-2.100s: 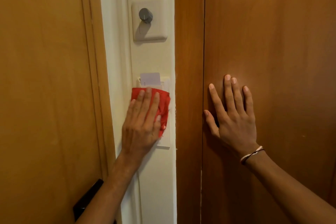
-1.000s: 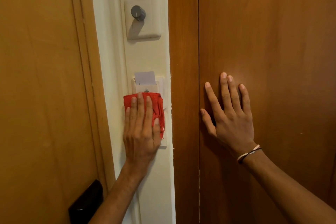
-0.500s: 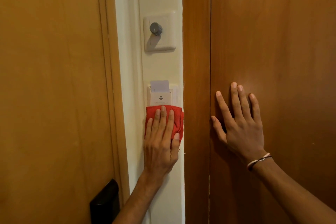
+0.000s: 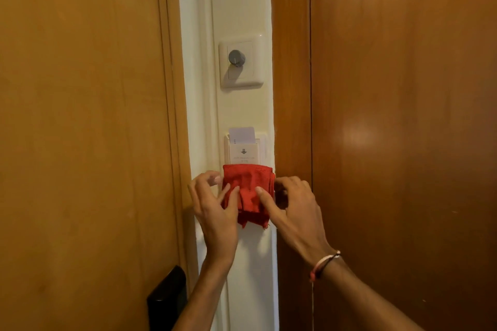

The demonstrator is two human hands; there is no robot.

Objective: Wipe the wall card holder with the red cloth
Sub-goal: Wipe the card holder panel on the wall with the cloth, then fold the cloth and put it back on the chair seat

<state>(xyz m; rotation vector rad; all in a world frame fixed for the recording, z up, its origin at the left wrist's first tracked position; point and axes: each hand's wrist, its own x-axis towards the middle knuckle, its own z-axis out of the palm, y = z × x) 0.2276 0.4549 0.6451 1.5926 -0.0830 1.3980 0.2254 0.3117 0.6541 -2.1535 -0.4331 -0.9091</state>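
Observation:
The white wall card holder (image 4: 243,152) sits on the narrow cream wall strip, with a white key card (image 4: 241,134) standing in its top slot. A folded red cloth (image 4: 248,191) covers the holder's lower part. My left hand (image 4: 213,207) grips the cloth's left edge with thumb and fingers. My right hand (image 4: 293,207) holds the cloth's right side, its index finger laid across the front. The bottom of the holder is hidden behind the cloth.
A white dimmer plate with a grey knob (image 4: 236,58) is mounted above the holder. A wooden door (image 4: 80,115) with a black lock plate (image 4: 166,299) stands on the left. Brown wood panelling (image 4: 403,115) fills the right.
My right hand left the wood panel and came across to grip the cloth. My left hand went from flat on the cloth to pinching its left edge. The cloth slid lower.

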